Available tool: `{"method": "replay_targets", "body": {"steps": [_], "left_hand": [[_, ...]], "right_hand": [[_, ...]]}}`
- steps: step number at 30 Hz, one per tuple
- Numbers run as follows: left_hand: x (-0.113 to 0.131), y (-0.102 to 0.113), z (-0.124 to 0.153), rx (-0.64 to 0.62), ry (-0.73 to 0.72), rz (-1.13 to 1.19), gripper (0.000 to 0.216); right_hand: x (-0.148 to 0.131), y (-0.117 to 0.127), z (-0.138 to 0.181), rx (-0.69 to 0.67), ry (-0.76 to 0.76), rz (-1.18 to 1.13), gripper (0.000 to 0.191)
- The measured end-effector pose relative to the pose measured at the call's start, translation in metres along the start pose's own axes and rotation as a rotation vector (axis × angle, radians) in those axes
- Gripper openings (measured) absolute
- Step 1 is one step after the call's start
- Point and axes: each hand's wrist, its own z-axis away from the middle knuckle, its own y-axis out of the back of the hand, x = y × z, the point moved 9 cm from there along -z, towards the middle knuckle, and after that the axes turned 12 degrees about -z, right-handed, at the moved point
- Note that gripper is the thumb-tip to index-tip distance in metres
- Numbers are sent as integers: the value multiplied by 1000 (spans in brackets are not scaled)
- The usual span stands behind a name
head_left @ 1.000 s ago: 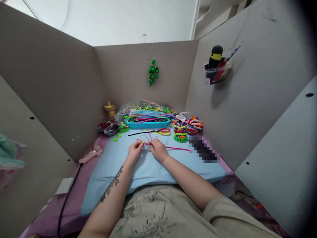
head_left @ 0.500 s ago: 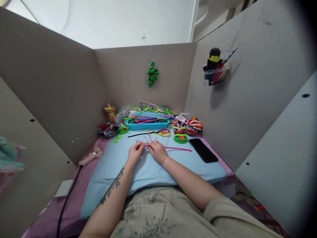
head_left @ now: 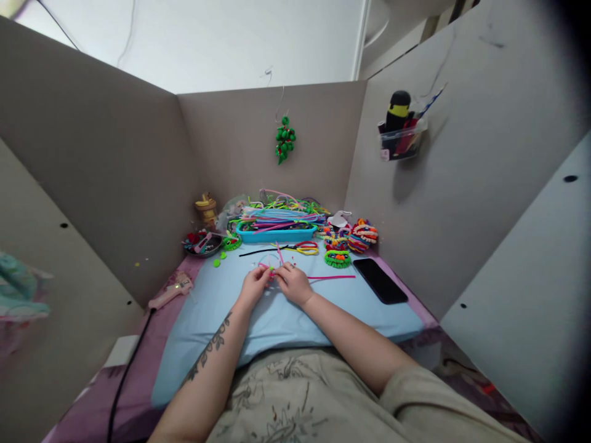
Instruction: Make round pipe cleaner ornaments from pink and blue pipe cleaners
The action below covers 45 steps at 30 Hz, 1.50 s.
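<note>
Both hands meet over the blue cloth [head_left: 207, 332], fingertips nearly touching. My left hand [head_left: 255, 285] pinches pink pipe cleaners, with a small green bit at the fingertips. Closed on the same work is my right hand [head_left: 293, 283], from which a bright pink pipe cleaner [head_left: 331, 277] sticks out to the right. Another pink end [head_left: 279, 252] points up between the hands. How the strands cross is hidden by the fingers. Just beyond lie red-and-yellow-handled scissors [head_left: 305, 248] and a black pipe cleaner [head_left: 258, 251].
A blue tray [head_left: 277, 236] heaped with pipe cleaners stands at the back. Finished fuzzy pieces [head_left: 338, 258] sit to its right, near a black phone [head_left: 380, 281]. On the left are a pink glue gun [head_left: 170, 294] with a cord and a dark dish [head_left: 203, 244]. Grey panels enclose three sides.
The fingertips have shifted very slightly, and the long pink pipe cleaner's right end has tipped up a little. The whole view has moved slightly; both hands keep their hold.
</note>
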Motion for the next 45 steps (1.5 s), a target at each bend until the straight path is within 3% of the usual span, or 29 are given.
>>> {"method": "replay_targets", "body": {"steps": [9, 23, 30, 45], "left_hand": [[2, -4, 1, -44, -8, -9, 37], [17, -3, 2, -10, -165, -208, 33], [11, -4, 0, -32, -135, -197, 36], [23, -5, 4, 20, -219, -353, 30]], "right_hand": [[-1, 2, -1, 5, 13, -30, 17], [0, -1, 0, 1, 38, -105, 17], [-1, -1, 0, -12, 53, -224, 20], [11, 1, -1, 74, -34, -328, 9]]}}
